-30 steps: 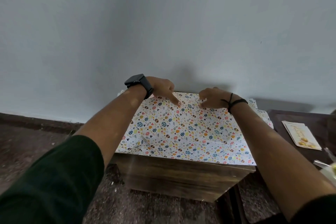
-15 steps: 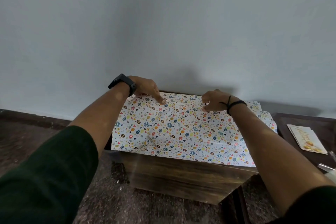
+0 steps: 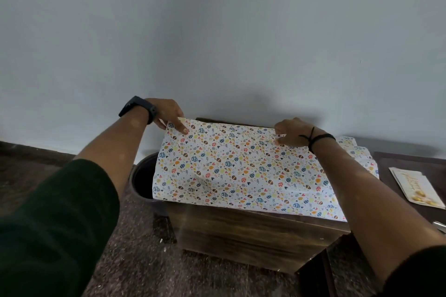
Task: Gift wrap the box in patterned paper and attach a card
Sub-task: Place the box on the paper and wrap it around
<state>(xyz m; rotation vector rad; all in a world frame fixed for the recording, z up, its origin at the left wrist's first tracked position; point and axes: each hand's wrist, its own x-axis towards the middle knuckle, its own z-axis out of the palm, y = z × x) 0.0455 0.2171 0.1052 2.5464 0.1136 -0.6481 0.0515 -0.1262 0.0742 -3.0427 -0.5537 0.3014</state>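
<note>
The left hand [image 3: 169, 116], with a dark watch on its wrist, pinches the far left corner of the white sheet of wrapping paper printed with small coloured eggs and hearts [image 3: 241, 171], thumb under and fingers on top. The right hand [image 3: 290, 131], with black cords round its wrist, grips the far edge of the same sheet further right, fingers curled down onto it. Both hands are closed on the paper and sit well apart along that far edge.

From the hands the sheet runs back toward the person, lying over the top of a dark wooden worktop [image 3: 253, 236]. Its long axis goes left to right, in line with the two hands. The left end overhangs the worktop and covers part of a dark round bin [image 3: 142, 181] on the floor just beside it. More patterned paper shows past the right wrist, at the far right.

No box can be seen; whether one lies under the sheet cannot be told. The pale greeting card with gold lettering [image 3: 416, 187] rests on a darker surface to the right, well apart from both hands and nearer the right one.

Judging by the grip, the next move draws the far edge, and both hands must travel together to keep it square.
</note>
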